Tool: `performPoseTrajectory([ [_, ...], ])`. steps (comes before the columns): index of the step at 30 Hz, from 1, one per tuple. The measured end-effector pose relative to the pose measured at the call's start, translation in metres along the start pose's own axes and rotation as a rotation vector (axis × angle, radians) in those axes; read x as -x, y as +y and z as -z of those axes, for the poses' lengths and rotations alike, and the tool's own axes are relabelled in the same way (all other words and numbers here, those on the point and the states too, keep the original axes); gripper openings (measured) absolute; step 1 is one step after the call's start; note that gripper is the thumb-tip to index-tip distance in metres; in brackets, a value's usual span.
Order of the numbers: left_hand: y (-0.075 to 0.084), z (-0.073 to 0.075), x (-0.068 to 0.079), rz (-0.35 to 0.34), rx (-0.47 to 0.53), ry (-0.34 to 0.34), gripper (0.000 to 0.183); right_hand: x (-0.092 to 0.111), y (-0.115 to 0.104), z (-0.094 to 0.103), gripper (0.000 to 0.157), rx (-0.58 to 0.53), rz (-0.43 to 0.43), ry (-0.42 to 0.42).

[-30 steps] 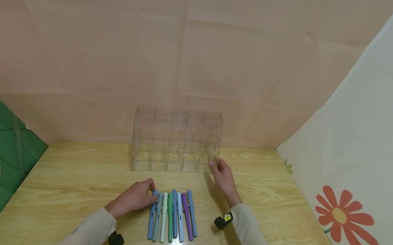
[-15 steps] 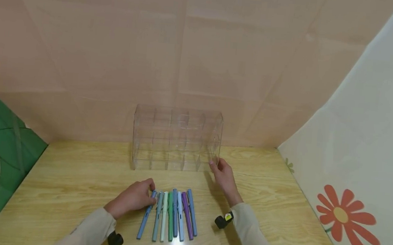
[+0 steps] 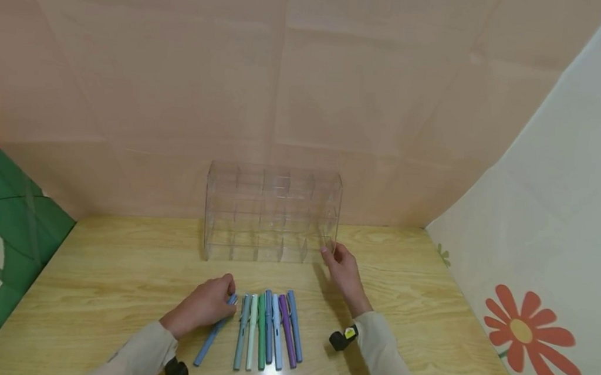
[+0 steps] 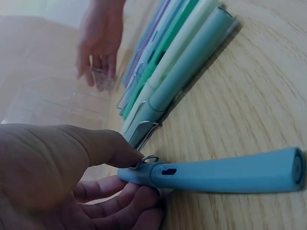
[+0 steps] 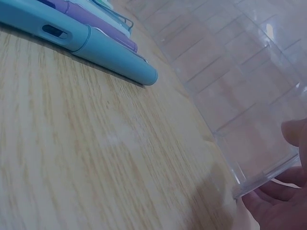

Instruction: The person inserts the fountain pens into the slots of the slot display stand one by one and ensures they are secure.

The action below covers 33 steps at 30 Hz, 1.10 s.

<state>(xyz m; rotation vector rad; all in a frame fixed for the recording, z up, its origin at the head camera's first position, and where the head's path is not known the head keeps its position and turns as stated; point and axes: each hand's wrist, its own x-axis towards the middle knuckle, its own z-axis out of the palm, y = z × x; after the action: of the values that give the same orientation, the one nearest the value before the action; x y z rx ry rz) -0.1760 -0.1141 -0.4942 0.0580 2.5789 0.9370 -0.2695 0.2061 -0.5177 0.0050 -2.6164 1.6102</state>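
Observation:
My left hand (image 3: 203, 304) pinches a blue pen (image 3: 209, 343) at its capped, clip end, thumb on the clip and fingers under the cap. In the left wrist view the pen's other end points away to the right, low over the wood. The pen slants apart from a row of pens, whose nearest is a teal pen (image 3: 242, 333). My right hand (image 3: 344, 273) holds the lower right front corner of a clear plastic organizer (image 3: 205, 215), thumb inside and fingers outside its side wall (image 5: 268, 177). The organizer stands upright, with several see-through compartments in tiers.
Beyond the teal one lie a pale green pen (image 3: 251, 334), a green pen (image 3: 261, 334), a purple pen (image 3: 288, 333) and several blue ones, side by side on the wooden table (image 3: 114, 267). A peach cloth (image 3: 276, 91) hangs close behind the organizer.
The blue pen at the row's left end has swung away from the teal pen, its lower end moving left while my left hand keeps hold of the cap. My right hand stays at the organizer.

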Motion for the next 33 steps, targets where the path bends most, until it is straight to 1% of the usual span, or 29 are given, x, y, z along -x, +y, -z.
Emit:
performPoseTrajectory([
  [3,-0.001,0.003,0.004,-0.020,0.011,0.021,0.028,0.000,0.001,0.000,0.049,0.001,-0.002,0.008],
  [10,-0.004,0.010,0.012,-0.037,0.073,0.034,0.028,0.000,-0.001,0.000,0.047,-0.001,-0.001,0.012],
  [20,-0.004,0.027,0.021,-0.084,0.119,0.078,0.023,-0.002,0.001,0.000,0.048,-0.028,-0.004,0.007],
  [23,-0.002,0.034,0.024,-0.093,0.123,0.092,0.022,-0.002,0.001,0.000,0.047,-0.022,-0.002,0.005],
  [26,0.001,0.043,0.027,-0.124,0.131,0.110,0.020,-0.002,0.000,0.001,0.046,-0.020,0.002,0.005],
  [30,0.005,0.057,0.033,-0.178,0.170,0.124,0.023,-0.002,0.000,0.001,0.046,-0.019,0.002,0.005],
  [33,0.010,0.068,0.037,-0.203,0.205,0.134,0.027,-0.002,-0.001,0.000,0.048,-0.025,-0.008,0.007],
])
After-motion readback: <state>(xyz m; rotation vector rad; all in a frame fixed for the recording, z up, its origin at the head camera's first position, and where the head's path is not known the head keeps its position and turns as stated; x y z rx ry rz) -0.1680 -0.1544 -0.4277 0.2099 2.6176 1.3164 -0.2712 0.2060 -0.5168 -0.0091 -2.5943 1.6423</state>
